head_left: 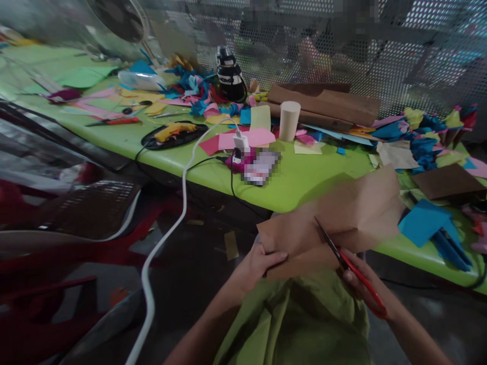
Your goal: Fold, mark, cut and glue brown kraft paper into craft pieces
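A large sheet of brown paper (335,208), creased and partly blurred, spans my lap and the front edge of the green table. Its lower left corner is pinched in my left hand (262,263), thumb on top. My right hand (359,276) grips a pair of scissors (352,266) by the red handles. The dark blades point up and left across the paper; one blade lies over the sheet, and I cannot tell how far apart the blades are. Part of the right hand's fingers is hidden behind the handles.
On the green table (315,175) lie a phone (262,166), a purple power socket (238,161), a cream cylinder (289,121), a black flask (230,76) and coloured paper scraps (422,137). A white cable (184,187) hangs off the left front. A red-framed chair (87,213) stands left.
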Demonstrator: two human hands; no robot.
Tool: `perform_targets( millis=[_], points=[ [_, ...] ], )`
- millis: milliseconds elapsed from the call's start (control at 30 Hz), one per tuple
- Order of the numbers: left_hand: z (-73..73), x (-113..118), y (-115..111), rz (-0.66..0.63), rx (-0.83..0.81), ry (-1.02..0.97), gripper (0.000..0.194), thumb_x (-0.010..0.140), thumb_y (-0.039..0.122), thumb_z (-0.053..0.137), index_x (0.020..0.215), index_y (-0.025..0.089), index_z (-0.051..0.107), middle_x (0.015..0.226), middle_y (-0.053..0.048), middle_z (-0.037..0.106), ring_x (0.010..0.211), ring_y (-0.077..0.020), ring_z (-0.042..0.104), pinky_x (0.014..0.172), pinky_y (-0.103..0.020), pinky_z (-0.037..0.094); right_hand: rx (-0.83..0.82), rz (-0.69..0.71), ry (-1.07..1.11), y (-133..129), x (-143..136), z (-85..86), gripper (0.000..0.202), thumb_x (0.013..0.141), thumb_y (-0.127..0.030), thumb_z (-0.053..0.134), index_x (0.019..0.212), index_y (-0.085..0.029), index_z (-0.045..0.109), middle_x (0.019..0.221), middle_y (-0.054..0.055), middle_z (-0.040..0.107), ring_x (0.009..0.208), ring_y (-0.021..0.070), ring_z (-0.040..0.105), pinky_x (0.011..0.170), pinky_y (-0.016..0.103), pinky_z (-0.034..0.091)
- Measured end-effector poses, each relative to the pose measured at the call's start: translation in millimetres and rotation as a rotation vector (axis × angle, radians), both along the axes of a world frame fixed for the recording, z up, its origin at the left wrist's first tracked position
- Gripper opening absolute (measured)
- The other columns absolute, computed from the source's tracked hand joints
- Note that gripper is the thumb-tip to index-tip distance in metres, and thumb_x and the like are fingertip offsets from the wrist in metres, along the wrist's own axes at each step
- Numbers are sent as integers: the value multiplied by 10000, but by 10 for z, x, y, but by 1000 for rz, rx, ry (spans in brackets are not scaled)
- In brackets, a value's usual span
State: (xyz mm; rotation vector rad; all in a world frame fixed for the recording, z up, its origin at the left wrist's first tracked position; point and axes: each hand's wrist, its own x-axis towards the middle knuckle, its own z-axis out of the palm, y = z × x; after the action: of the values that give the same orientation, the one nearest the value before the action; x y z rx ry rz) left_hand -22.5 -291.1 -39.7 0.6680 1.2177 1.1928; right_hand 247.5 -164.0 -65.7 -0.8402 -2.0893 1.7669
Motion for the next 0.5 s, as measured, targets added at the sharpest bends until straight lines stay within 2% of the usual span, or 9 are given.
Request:
perform_targets(
  millis=[100,200,367,500],
  points=[
    [-9,7,0,-1,-27,-48,358,831,429,743,1109,204,764,1009,-71,783,986,-280,708,891,-384,559,6,-31,6,-13,-27,11,516,926,-642,560,1276,-270,634,1032,82,678,916,275,621,865,386,529],
    [-41,5,-2,-7,-10,-11,397,848,413,736,1175,187,737,1071,-75,780,992,-265,715,893,-366,558,-16,-59,-5,-25,-29,-23,499,923,-644,561,1234,-262,644,862,60,643,859,270,611,790,365,534],
    [-86,-7,-12,-7,-18,26,416,869,418,720,1200,166,724,1080,-90,777,1001,-272,709,897,-379,559,1,-87,-3,-44,-22,-92,483,923,-647,559,1200,-264,655,897,55,638,837,241,598,782,346,518],
    [-28,4,10,-19,28,-44,422,857,437,728,1179,165,732,1069,-100,774,966,-280,712,870,-386,568,3,-117,-21,-41,-65,-52,512,906,-675,557,1167,-252,681,851,66,651,816,254,616,761,355,535]
  ],
)
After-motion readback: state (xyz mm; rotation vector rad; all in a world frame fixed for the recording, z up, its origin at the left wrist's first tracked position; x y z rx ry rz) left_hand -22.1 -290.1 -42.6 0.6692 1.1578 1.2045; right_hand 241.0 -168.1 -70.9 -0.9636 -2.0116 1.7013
